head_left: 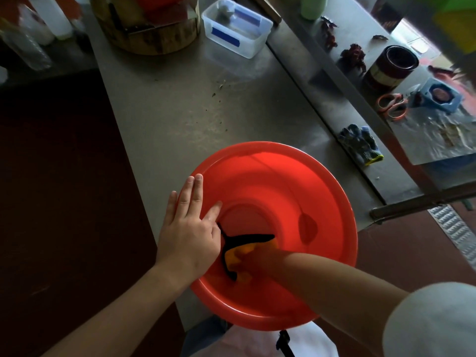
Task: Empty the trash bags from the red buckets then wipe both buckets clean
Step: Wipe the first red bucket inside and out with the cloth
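hands: left (190, 234) on bucket (296, 181), right (248, 260) inside

Dim overall; daylight from the upper right brightens the red bucket (270, 181), edges blur and bend.

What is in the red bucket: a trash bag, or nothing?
No bag: the red bucket shows bare walls and bottom; only the right hand, gripping a yellow and black cloth, is inside.
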